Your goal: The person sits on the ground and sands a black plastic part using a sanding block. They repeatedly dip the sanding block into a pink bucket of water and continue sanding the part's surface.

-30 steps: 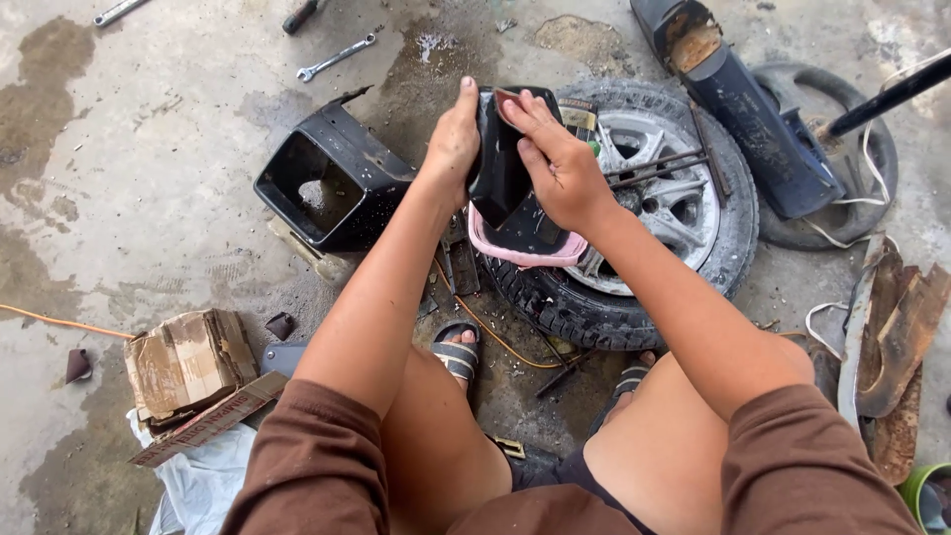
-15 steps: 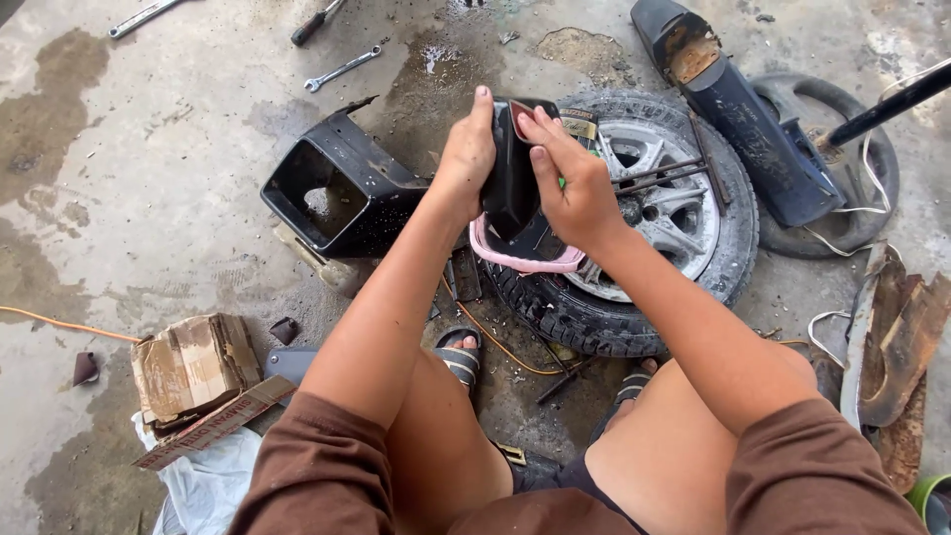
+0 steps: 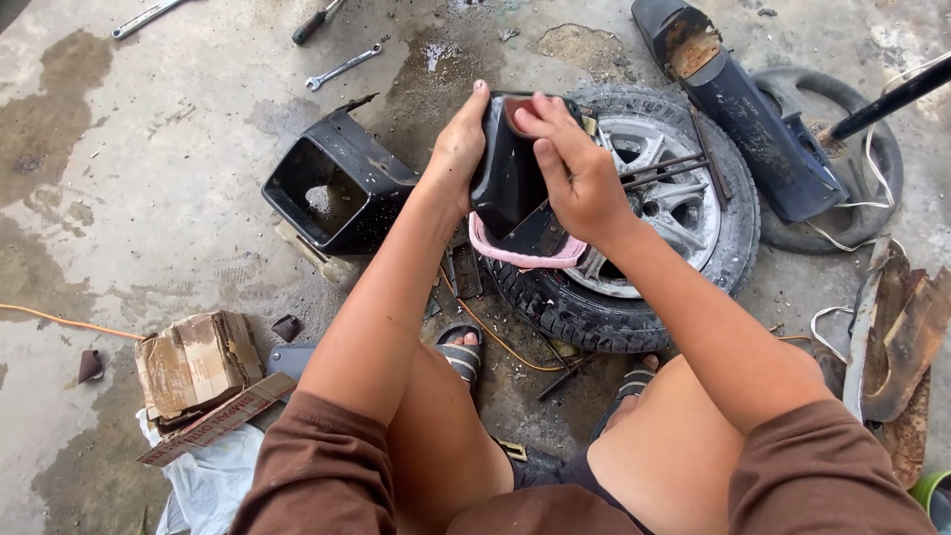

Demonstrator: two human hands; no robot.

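Since a second ago both hands have lifted the black plastic part [image 3: 507,173] slightly higher over the scooter wheel [image 3: 644,218], and the left thumb now stands straighter along its side; the left hand [image 3: 458,149] presses flat against the part's left face, fingers hidden behind it, so their curl cannot be told; the right hand [image 3: 575,168] closes over the top right edge, fingers bent and pinching the rim; a pink strip [image 3: 523,255] hangs below the part, against the wheel's tyre; left of the wheel lies a black square housing [image 3: 337,183]; beyond that, a wrench [image 3: 342,67]; right of the wheel, a dark blue fender [image 3: 738,104]; well left of the wheel, a torn cardboard box [image 3: 193,367].
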